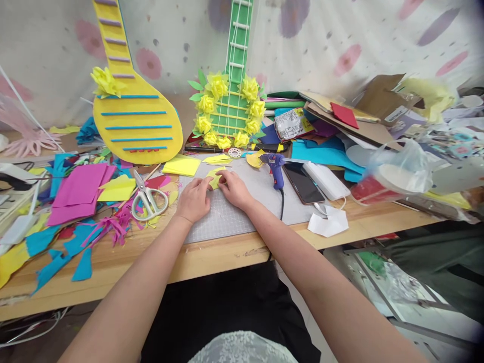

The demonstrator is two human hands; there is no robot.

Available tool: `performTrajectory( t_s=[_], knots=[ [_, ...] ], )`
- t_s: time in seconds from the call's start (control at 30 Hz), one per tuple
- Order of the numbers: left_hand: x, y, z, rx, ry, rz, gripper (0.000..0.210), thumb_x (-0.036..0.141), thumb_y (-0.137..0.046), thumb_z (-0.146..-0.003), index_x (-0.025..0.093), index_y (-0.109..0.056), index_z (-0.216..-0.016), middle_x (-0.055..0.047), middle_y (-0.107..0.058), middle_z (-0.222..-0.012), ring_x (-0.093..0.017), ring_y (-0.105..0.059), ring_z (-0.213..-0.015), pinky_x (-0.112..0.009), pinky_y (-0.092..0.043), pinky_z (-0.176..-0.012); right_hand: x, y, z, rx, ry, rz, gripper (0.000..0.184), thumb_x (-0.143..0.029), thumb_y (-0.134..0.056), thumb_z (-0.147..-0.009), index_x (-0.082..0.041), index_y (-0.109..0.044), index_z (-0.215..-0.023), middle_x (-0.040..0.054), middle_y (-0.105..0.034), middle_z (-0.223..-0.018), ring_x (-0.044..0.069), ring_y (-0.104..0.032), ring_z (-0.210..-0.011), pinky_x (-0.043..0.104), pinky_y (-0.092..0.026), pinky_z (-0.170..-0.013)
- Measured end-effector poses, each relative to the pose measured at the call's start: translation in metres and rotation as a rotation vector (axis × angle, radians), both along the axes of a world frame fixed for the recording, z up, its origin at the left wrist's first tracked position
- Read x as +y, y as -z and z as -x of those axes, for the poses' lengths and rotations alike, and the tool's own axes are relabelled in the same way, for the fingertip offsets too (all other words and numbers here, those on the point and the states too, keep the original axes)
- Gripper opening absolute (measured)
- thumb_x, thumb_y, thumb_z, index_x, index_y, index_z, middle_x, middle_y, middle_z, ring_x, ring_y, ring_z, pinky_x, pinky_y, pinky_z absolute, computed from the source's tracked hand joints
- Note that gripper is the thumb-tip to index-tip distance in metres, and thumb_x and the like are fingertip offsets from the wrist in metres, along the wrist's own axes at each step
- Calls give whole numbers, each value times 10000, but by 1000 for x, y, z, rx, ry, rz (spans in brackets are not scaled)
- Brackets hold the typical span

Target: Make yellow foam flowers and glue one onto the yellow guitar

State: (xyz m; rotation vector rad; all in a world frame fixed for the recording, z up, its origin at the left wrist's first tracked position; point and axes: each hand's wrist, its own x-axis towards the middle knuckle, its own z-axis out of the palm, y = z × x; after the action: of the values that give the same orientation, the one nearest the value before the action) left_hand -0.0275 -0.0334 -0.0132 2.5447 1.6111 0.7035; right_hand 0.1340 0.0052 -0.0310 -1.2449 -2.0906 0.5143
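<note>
A small yellow paper piece [215, 177] is pinched between my two hands over the grey cutting mat [227, 217]. My left hand [194, 199] grips its left side, fingers closed. On its right side, my right hand [232, 187] presses it with thumb and fingers together. Just behind lie a stack of yellow paper [182, 165] and some loose yellow sheets [217, 159]. A purple glue gun [277, 171] rests to the right of my right hand, and a yellow petal-shaped piece [255, 159] is beside it. White-handled scissors [148, 199] lie left of the mat.
A yellow paper instrument [138, 118] and a green one with yellow flowers [230, 101] lean at the back. Magenta sheets [77, 194] and scraps cover the left. At right are a phone [302, 181], a white power bank [328, 180], a red cup [381, 181] and piled cardboard [351, 126].
</note>
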Motion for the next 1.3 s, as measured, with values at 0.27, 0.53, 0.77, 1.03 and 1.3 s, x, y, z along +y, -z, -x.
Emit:
performTrajectory(
  t_s=[0.27,0.53,0.77,1.03,1.3],
  knots=[
    [4,4,1,-68,-59,23,591,52,-476,-675,134,-416,-1257,-51,-676,-1006,-260,-504,-1118,-372,-443,-912,2,-3,6,-60,95,29,261,-162,-489,-831,-160,-518,-1090,51,-634,-860,210,-512,-904,341,-405,-826],
    [4,4,0,-66,-82,21,584,51,-476,-681,154,-437,-1255,-50,-672,-992,-251,-510,-1098,-364,-456,-887,2,-6,10,-98,145,33,228,-168,-485,-828,-155,-525,-1052,53,-622,-842,211,-501,-906,334,-398,-819],
    [3,3,1,58,-3,-37,372,89,-461,-736,162,-653,-1046,-71,-666,-980,-262,-486,-1073,-384,-438,-921,2,-5,12,-131,155,27,225,-162,-487,-821,-147,-525,-1041,61,-611,-853,218,-489,-907,340,-389,-817],
    [5,5,1,97,37,-66,374,102,-455,-766,179,-698,-1040,-88,-647,-962,-254,-483,-1032,-385,-451,-888,1,-8,12,-158,185,42,233,-180,-481,-824,-136,-506,-1052,74,-601,-879,217,-478,-921,341,-379,-818],
    [6,6,1,89,25,-99,352,118,-464,-778,207,-721,-1003,-107,-590,-929,-269,-443,-1024,-409,-445,-863,2,-5,12,-161,180,15,216,-147,-442,-815,-141,-511,-1019,83,-593,-914,214,-477,-896,341,-368,-823]
  ],
)
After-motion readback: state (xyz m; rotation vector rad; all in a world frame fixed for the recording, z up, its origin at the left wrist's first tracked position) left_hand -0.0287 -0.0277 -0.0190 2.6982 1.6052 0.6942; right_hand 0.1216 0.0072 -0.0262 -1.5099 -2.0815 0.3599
